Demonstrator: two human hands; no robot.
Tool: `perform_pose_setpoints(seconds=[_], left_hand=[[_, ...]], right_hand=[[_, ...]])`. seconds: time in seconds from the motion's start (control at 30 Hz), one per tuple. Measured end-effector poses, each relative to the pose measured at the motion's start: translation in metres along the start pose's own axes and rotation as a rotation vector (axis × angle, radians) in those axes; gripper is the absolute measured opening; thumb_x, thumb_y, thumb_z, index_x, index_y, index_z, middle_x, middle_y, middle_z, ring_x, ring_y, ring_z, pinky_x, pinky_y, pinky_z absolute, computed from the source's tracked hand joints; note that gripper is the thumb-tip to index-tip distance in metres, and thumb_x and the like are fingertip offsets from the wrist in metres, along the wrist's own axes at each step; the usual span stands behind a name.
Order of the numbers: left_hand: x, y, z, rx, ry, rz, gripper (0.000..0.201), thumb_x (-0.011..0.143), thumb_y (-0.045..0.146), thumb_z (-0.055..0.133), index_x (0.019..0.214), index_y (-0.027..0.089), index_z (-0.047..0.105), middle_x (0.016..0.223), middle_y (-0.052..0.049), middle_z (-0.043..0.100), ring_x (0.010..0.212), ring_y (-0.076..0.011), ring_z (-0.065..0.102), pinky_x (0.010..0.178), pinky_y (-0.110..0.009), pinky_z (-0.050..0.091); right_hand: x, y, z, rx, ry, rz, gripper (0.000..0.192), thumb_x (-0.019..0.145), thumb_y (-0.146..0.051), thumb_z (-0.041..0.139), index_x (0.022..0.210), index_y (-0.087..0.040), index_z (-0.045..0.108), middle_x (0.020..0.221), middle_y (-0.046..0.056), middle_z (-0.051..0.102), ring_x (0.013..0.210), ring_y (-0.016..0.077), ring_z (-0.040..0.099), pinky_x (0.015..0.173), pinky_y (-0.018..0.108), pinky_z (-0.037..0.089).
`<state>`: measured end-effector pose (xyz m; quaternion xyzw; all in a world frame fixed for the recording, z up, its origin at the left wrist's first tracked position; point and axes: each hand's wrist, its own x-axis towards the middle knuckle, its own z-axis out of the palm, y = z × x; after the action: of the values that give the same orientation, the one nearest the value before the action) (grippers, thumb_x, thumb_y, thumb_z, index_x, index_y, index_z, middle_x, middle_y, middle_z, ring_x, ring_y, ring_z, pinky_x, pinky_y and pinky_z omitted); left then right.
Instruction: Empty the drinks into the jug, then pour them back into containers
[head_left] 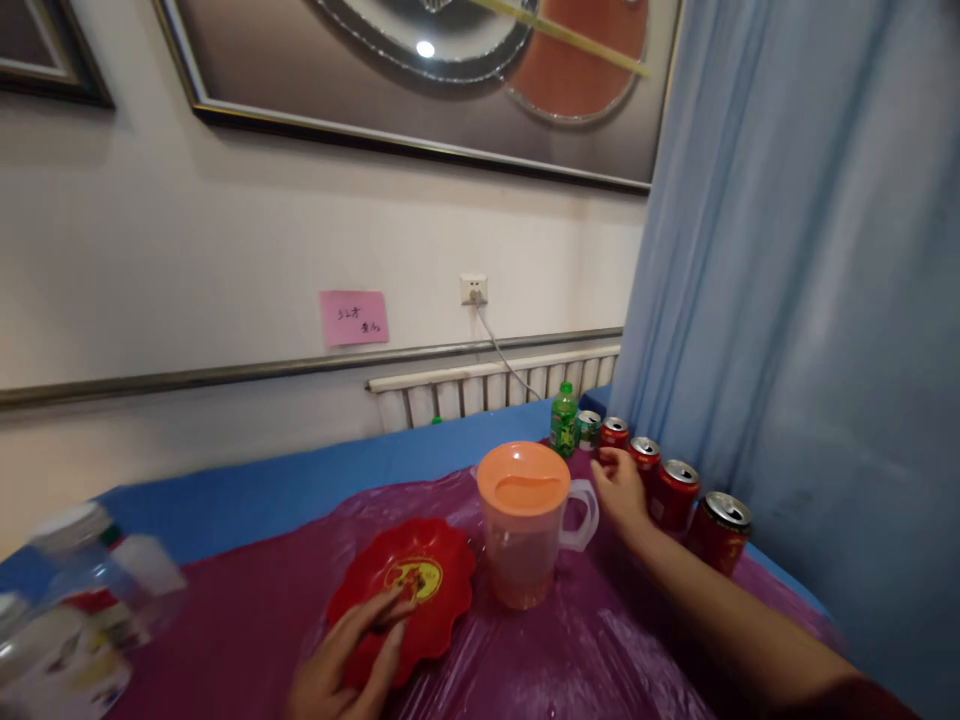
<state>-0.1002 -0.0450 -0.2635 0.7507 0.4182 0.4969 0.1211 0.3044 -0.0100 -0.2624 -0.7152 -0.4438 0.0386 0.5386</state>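
My left hand [352, 655] hovers over the near side of a red scalloped plate [442, 625] with a yellow emblem in its middle; its fingers are stretched and apart, with nothing in them. To the plate's right stands a clear plastic pitcher [519, 560] with an orange lid and a handle on the right. My right hand [619, 490] is just beyond that handle, beside a row of drink cans. Its fingers are loosely bent and apart, and I see nothing held. The row includes red cans [677, 492], a green can [588, 430] and a green bottle [563, 420].
A purple plastic sheet [262, 570] lies over a blue table cover [277, 485]. Blurred clear bottles [67, 650] stand at the left edge. A blue curtain [787, 300] hangs at the right. Behind the table are a radiator [450, 385] and a plugged-in cable [502, 350].
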Motion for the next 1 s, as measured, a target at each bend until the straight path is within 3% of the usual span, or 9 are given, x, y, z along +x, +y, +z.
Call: perform_pose_setpoints(seconds=[0.07, 0.13, 0.2, 0.3, 0.37, 0.43, 0.6, 0.83, 1.0], left_hand=[[-0.002, 0.013, -0.001, -0.037, 0.053, -0.022, 0.03, 0.086, 0.04, 0.069, 0.111, 0.026, 0.074, 0.088, -0.004, 0.082, 0.078, -0.0226, 0.079, 0.084, -0.034, 0.065], [-0.004, 0.025, -0.001, -0.071, 0.126, -0.077, 0.031, 0.087, 0.036, 0.069, 0.115, 0.023, 0.072, 0.089, -0.005, 0.08, 0.082, -0.0218, 0.078, 0.088, -0.037, 0.064], [-0.004, 0.034, -0.001, -0.125, 0.234, -0.096, 0.034, 0.088, 0.033, 0.068, 0.12, 0.021, 0.068, 0.091, -0.005, 0.079, 0.085, -0.0203, 0.076, 0.09, -0.037, 0.062], [-0.002, 0.041, -0.005, -0.217, 0.39, -0.036, 0.039, 0.09, 0.03, 0.068, 0.127, 0.018, 0.063, 0.098, -0.006, 0.077, 0.09, -0.0188, 0.075, 0.093, -0.038, 0.06], [0.002, 0.044, -0.01, -0.261, 0.464, 0.001, 0.039, 0.092, 0.029, 0.068, 0.128, 0.018, 0.061, 0.101, -0.008, 0.076, 0.092, -0.0183, 0.074, 0.092, -0.037, 0.06], [0.006, 0.049, -0.016, -0.282, 0.513, 0.015, 0.038, 0.093, 0.03, 0.067, 0.128, 0.017, 0.061, 0.102, -0.008, 0.076, 0.094, -0.0181, 0.074, 0.091, -0.036, 0.06], [0.016, 0.062, -0.033, -0.317, 0.557, 0.023, 0.034, 0.093, 0.029, 0.067, 0.124, 0.017, 0.062, 0.1, -0.008, 0.075, 0.093, -0.0174, 0.073, 0.089, -0.034, 0.059], [0.018, 0.082, -0.04, -0.358, 0.506, 0.013, 0.028, 0.092, 0.027, 0.068, 0.119, 0.019, 0.066, 0.102, -0.008, 0.076, 0.094, -0.0178, 0.074, 0.088, -0.032, 0.059], [0.01, 0.107, -0.047, -0.315, 0.378, 0.043, 0.029, 0.092, 0.022, 0.066, 0.121, 0.02, 0.067, 0.102, -0.008, 0.076, 0.092, -0.0176, 0.073, 0.087, -0.033, 0.061]], right_hand=[[-0.051, -0.007, -0.032, 0.058, -0.006, -0.107, 0.029, 0.101, -0.036, 0.047, 0.116, -0.016, 0.06, 0.109, 0.011, 0.066, 0.1, 0.0258, 0.066, 0.088, 0.042, 0.057], [-0.108, -0.022, -0.054, 0.119, -0.11, -0.25, 0.017, 0.096, -0.034, 0.053, 0.106, -0.024, 0.064, 0.103, 0.007, 0.069, 0.098, 0.0257, 0.068, 0.089, 0.042, 0.057], [-0.162, -0.044, -0.06, 0.217, -0.384, -0.561, 0.028, 0.095, -0.021, 0.054, 0.119, -0.031, 0.064, 0.113, 0.006, 0.072, 0.105, 0.0261, 0.068, 0.091, 0.043, 0.056], [-0.223, -0.085, -0.04, 0.308, -0.921, -0.905, 0.033, 0.093, -0.023, 0.059, 0.125, -0.029, 0.063, 0.115, 0.005, 0.074, 0.102, 0.0225, 0.07, 0.089, 0.037, 0.057], [-0.248, -0.113, -0.017, 0.312, -1.117, -1.057, 0.035, 0.095, -0.035, 0.061, 0.128, -0.025, 0.062, 0.128, 0.006, 0.07, 0.112, 0.0237, 0.066, 0.095, 0.038, 0.054], [-0.263, -0.137, 0.004, 0.264, -1.222, -1.15, 0.043, 0.094, -0.044, 0.063, 0.131, -0.022, 0.06, 0.137, 0.007, 0.065, 0.121, 0.0259, 0.061, 0.102, 0.041, 0.05], [-0.289, -0.17, 0.034, 0.108, -1.272, -1.304, 0.058, 0.09, -0.058, 0.065, 0.126, -0.013, 0.063, 0.126, 0.014, 0.07, 0.117, 0.0297, 0.062, 0.103, 0.047, 0.049], [-0.321, -0.158, 0.055, 0.02, -1.181, -1.303, 0.056, 0.084, -0.06, 0.072, 0.119, -0.016, 0.067, 0.123, 0.013, 0.071, 0.117, 0.0303, 0.062, 0.099, 0.048, 0.052], [-0.329, -0.154, 0.063, 0.016, -1.197, -1.271, 0.05, 0.085, -0.051, 0.074, 0.121, -0.017, 0.066, 0.124, 0.011, 0.072, 0.118, 0.0306, 0.063, 0.101, 0.051, 0.052]])
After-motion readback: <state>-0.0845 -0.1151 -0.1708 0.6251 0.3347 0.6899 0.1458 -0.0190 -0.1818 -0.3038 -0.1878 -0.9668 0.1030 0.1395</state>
